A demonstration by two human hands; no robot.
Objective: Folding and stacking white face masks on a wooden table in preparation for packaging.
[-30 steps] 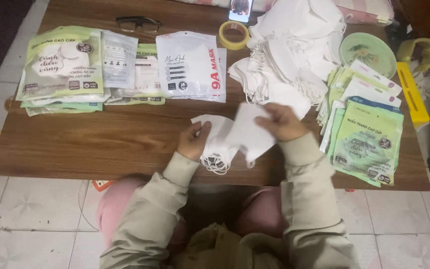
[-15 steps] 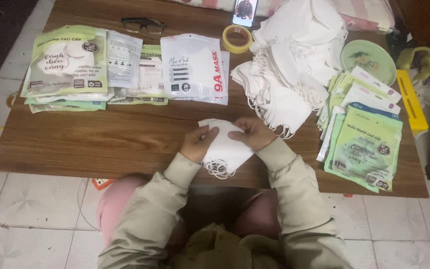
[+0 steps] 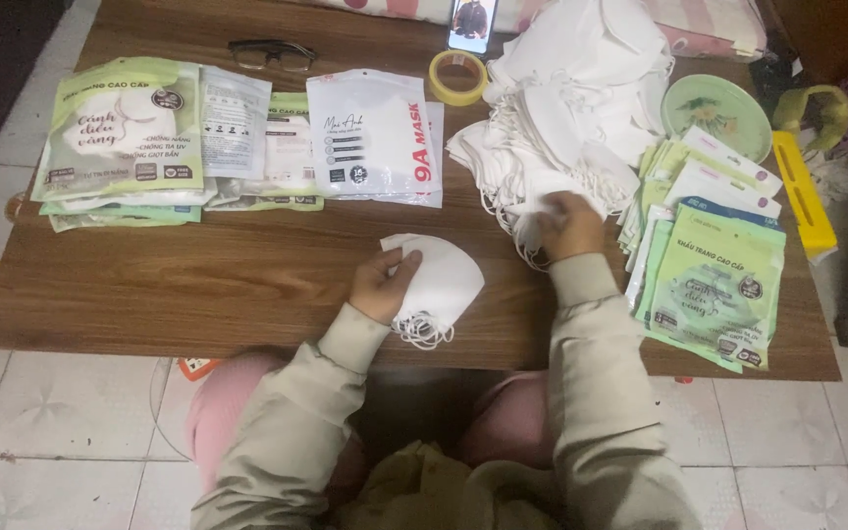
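Left hand (image 3: 381,285) pressing a small stack of white face masks (image 3: 439,280) near the table (image 3: 198,285) front edge, fingers flat, right hand (image 3: 566,224) pinching one mask from the big mask pile (image 3: 571,108) toward the back right corner.

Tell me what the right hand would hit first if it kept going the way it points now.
The right hand points up-left into the big heap of loose white face masks, and its fingers already touch the heap's near edge. Probably more masks come first, though depth is unclear.
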